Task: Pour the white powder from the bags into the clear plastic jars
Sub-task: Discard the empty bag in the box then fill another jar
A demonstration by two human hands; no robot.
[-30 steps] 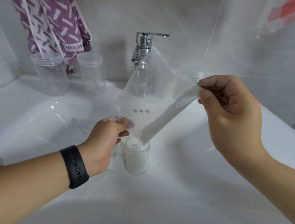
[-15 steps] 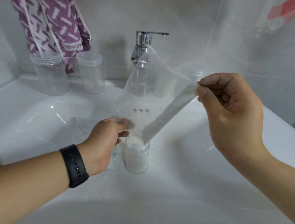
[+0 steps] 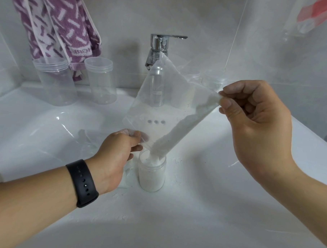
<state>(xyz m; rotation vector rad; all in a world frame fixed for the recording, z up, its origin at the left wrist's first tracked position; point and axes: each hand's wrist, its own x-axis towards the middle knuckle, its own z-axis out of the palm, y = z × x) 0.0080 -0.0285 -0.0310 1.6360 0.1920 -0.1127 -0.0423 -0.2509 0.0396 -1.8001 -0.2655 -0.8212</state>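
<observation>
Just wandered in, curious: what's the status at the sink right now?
Left hand grips bag low corner, right hand pinches top. Powder running into jar. Some spilled in sink; nothing blocking.

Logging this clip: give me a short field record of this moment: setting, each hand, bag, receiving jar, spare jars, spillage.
setting: white sink under a chrome tap
left hand: pinches the bag's low corner beside the jar mouth
right hand: pinches the raised corner
bag: clear, tilted, powder banked along its lower edge
receiving jar: upright in the basin, nearly full
spare jars: two empty, back left
spillage: powder dusted on the basin around the jar
</observation>
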